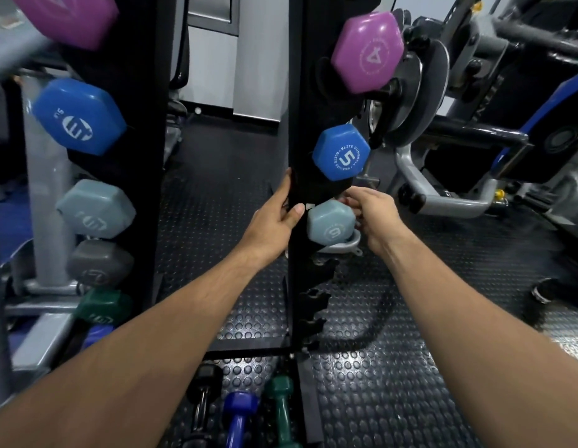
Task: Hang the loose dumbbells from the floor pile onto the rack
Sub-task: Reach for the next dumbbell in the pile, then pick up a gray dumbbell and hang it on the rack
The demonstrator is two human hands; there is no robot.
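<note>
The right hand's fingers [351, 202] curl behind the grey dumbbell [330, 225] marked 6. They seem to hold its far end, though most of them are hidden. That dumbbell sits at a hook on the right post of the rack [300, 130], just under the blue dumbbell [342, 152] marked 5. The right hand [376, 216] is at 3 o'clock from the grey one, with the arm stretched out straight.

The left hand's fingers [286, 189] wrap around the edge of the same post and grip it, with the thumb pressed on the front. The left hand [273, 221] is at 9 o'clock from the grey dumbbell.

This post holds three dumbbells: purple dumbbell [368, 52] marked 4 at the top, then blue, then grey. The left post [142, 156] shows six.

On the floor [394, 383], at 6 o'clock, lie three loose dumbbells: a black one [205, 388], a dark blue one [238, 413] and a green one [282, 402].
</note>
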